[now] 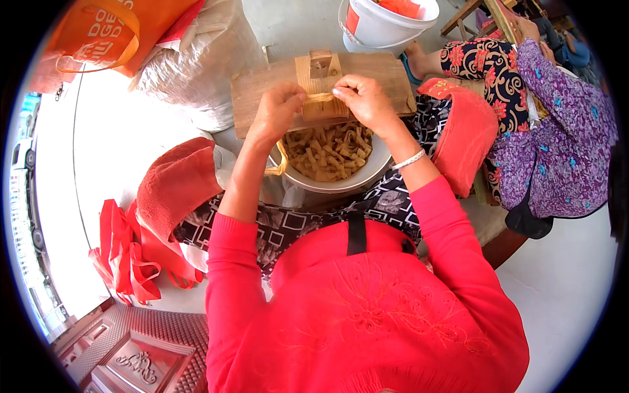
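Note:
My left hand [280, 110] pinches one end of a flat yellowish strip [319, 98]. The other end is between the thumb and fingers of my right hand [367, 99], so the strip runs level between them. Just behind it, a small wooden block [321, 57] on a wooden board [386, 75] has pale yellow strip material around it. Below my hands stands a white basin [327, 188] full of short, folded tan pieces [331, 152]. A loop of similar yellow strip [282, 159] hangs at the basin's left rim, beside my left forearm.
A white bucket [386, 26] stands beyond the board. At the far left are a large whitish sack [203, 65] and an orange bag [98, 33]. Red cloths [177, 187] cover my knees. Another person in purple patterned clothes [557, 137] sits close on the right.

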The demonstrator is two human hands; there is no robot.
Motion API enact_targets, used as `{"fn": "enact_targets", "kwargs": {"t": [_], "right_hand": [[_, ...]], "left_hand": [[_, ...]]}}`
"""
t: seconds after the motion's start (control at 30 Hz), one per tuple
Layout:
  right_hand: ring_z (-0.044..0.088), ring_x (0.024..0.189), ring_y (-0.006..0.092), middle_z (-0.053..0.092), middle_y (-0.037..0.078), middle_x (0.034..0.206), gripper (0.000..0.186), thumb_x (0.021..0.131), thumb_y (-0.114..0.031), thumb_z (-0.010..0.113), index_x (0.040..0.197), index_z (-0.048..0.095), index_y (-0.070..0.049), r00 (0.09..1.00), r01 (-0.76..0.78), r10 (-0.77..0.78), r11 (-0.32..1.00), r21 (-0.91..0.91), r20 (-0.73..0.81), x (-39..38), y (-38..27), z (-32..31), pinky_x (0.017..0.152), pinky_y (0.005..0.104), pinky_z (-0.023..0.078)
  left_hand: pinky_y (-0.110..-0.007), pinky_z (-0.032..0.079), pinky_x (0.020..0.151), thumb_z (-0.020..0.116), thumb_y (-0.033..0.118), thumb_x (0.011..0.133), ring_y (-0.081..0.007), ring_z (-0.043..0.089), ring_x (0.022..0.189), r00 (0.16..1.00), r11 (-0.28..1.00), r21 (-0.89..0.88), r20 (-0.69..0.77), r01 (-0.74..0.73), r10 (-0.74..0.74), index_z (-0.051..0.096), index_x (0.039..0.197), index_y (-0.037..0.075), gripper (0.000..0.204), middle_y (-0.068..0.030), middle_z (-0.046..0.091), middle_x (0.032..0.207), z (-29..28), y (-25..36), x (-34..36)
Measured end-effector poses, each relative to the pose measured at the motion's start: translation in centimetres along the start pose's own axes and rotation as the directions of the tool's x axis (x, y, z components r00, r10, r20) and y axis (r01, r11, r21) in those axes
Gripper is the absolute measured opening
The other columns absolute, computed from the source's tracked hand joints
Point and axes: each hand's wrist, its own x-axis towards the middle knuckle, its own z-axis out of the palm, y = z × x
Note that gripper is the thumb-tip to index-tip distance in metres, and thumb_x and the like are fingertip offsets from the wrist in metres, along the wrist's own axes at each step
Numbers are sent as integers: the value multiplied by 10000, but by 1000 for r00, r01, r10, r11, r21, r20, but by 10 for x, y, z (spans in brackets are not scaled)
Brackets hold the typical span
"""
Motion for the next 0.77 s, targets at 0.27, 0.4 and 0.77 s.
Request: {"fn": "enact_targets", "kwargs": {"t": [0.27,0.4,0.77], "right_hand": [[579,766,296,617,70,805,87,827,-145,604,756,648,-119,890,338,-449,764,-550,-77,-24,-9,-6,671,420,455],[600,810,327,643,120,852,115,838,-184,644,837,645,-69,856,382,-446,886,-263,-260,-36,-51,23,709,439,468],[668,623,248,619,177,635,284,846,-194,605,623,590,-18,826,-78,66,997,-3,560,-63,-54,-11,608,409,483]], "left_hand": [[-347,469,639,611,151,852,-215,574,643,993,957,287,-92,-47,76,605,866,6,146,-133,614,709,5,-5,-15],[-231,385,505,579,72,885,-65,481,567,992,996,-39,-89,83,-86,587,860,-19,95,-17,555,631,33,28,-51],[-270,380,535,581,146,935,-88,436,581,992,992,121,127,-21,5,684,927,39,148,17,524,635,20,49,-67]]}}
